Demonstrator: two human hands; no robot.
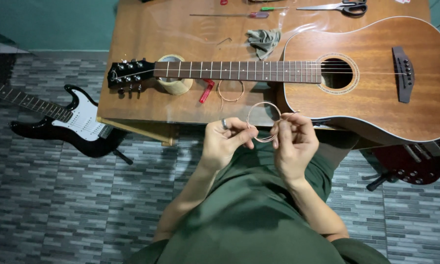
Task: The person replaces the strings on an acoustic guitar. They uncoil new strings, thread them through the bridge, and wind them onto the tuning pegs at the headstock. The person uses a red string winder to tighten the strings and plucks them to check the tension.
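Pinching coiled string [263, 122] in left hand [224, 143], right hand [292, 144], just off table edge [132, 124], both grips clamped.

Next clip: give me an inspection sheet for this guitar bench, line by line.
Surface: wooden table, brown.
Job's things: coiled string held in both hands; acoustic guitar lying flat on the table.
Clutter: tape roll under the neck, second string coil, red tool, cloth, scissors, screwdriver.
Grippers: left hand and right hand pinch the coil.
Cables: nothing seen.
Surroundings: black electric guitar on tiled floor; red guitar at right.
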